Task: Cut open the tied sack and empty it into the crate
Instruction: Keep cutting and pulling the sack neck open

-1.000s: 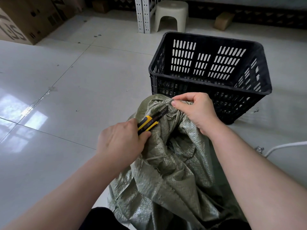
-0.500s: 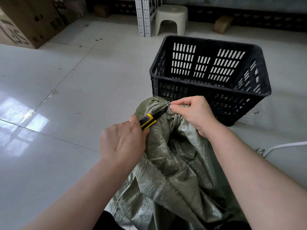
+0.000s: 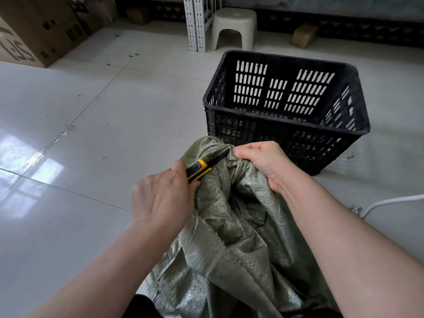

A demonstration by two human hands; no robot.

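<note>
A green woven sack [image 3: 231, 239] stands crumpled on the floor right in front of me, its top bunched together. My right hand [image 3: 263, 161] pinches the gathered neck of the sack. My left hand [image 3: 163, 196] grips a yellow and black utility knife [image 3: 199, 169], whose dark tip points up and right into the bunched neck, just beside my right fingertips. A black slotted plastic crate [image 3: 284, 65] stands on the floor directly behind the sack, and no contents show inside it.
White glossy floor tiles [image 3: 91, 138] spread to the left. A white plastic stool [image 3: 234, 26] and a perforated metal upright [image 3: 195, 21] stand behind the crate. Cardboard boxes [image 3: 34, 28] sit far left. A white cable [image 3: 390, 200] lies at the right.
The knife and both hands stay at the sack's neck; my left hand has shifted only slightly. The view has tilted a little, so the crate sits lower in frame.
</note>
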